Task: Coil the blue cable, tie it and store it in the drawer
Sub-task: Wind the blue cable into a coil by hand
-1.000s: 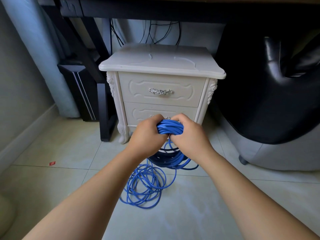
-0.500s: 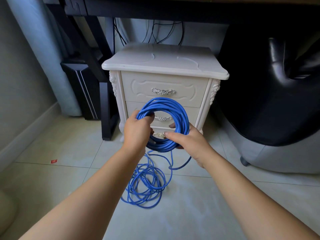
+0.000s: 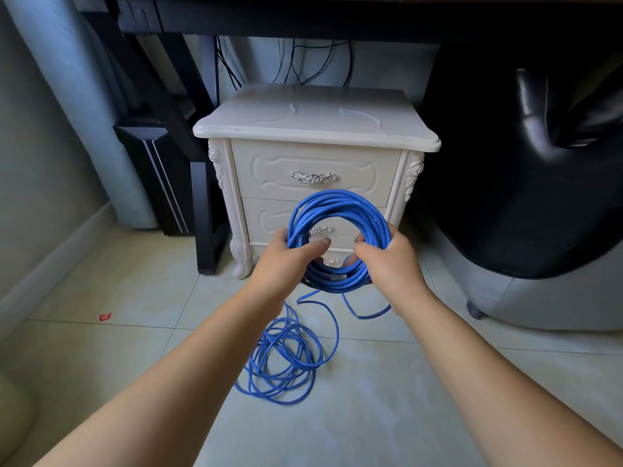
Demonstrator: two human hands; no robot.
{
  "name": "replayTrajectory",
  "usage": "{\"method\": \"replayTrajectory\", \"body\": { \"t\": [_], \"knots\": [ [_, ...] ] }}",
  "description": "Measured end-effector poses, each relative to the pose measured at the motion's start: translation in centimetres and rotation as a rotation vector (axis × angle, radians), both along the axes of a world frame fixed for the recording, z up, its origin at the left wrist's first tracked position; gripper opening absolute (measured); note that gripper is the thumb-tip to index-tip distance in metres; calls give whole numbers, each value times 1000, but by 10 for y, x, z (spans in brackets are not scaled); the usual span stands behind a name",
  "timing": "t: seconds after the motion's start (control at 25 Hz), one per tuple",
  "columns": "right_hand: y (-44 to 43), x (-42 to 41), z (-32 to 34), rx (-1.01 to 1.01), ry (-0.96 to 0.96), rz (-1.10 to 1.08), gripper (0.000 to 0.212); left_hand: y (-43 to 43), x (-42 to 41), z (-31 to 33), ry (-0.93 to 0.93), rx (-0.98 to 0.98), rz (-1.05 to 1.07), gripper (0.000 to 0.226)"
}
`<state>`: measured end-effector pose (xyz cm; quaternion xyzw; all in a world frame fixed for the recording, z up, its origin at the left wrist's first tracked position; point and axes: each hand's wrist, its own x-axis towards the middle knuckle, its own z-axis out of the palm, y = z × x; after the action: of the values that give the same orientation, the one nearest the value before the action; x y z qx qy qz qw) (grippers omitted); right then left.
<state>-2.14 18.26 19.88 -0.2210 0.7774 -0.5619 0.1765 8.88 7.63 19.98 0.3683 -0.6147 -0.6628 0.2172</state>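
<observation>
A small red scrap [image 3: 105, 317] is seen on the tiled floor [image 3: 101, 365] at the far left, well apart from everything else. Further right, a white nightstand [image 3: 313, 129] is set beneath a dark desk [image 3: 303, 18], with its upper drawer [image 3: 313, 163] and lower drawer [image 3: 266, 217] both closed.

In front of the lower drawer the blue cable [image 3: 337, 200] is held off the floor as a thick, roughly round coil. The ring is kept upright, so that its opening faces the drawer front on one side and the person on the other; no clear long axis is shown. The left rim is gripped by the left hand [image 3: 286, 261], fingers curled behind the strands and the thumb laid across the opening. At the bottom of the ring, what may be a clear plug [image 3: 338, 276] is glimpsed. The right rim is gripped by the right hand [image 3: 387, 261], its fingers hooked through the opening and closed round the bundle.

From the ring's underside, uncoiled cable is let down to loose loops [image 3: 286, 362] lying flat on the tiles between the forearms. A black chair [image 3: 539, 163] is seen at the far right.
</observation>
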Motion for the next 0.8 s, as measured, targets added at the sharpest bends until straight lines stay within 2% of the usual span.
{"method": "replayTrajectory", "body": {
  "t": [0.12, 0.24, 0.32, 0.4, 0.48, 0.6, 0.68, 0.8],
  "knots": [
    [5, -1, 2, 156, 231, 56, 10, -2, 2, 8, -18, -307, -14, 41],
    [8, 4, 6, 350, 449, 172, 17, -4, 4, 10, -51, -576, -133, 49],
    [8, 8, 10, 452, 607, 272, 17, -6, 5, 10, -140, -735, -238, 37],
    [6, 10, 11, 507, 731, 331, 16, -6, 6, 8, -223, -790, -289, 15],
    [5, 11, 11, 481, 688, 310, 17, -6, 6, 6, -217, -733, -259, 10],
    [6, 2, 13, 286, 349, 252, 22, -7, 5, 8, -86, -581, -156, 15],
    [7, -6, 13, 225, 207, 275, 26, -11, 4, 11, -7, -459, -74, 18],
    [8, -11, 9, 239, 170, 323, 26, -13, 4, 12, 19, -374, -29, 19]
  ]
}}
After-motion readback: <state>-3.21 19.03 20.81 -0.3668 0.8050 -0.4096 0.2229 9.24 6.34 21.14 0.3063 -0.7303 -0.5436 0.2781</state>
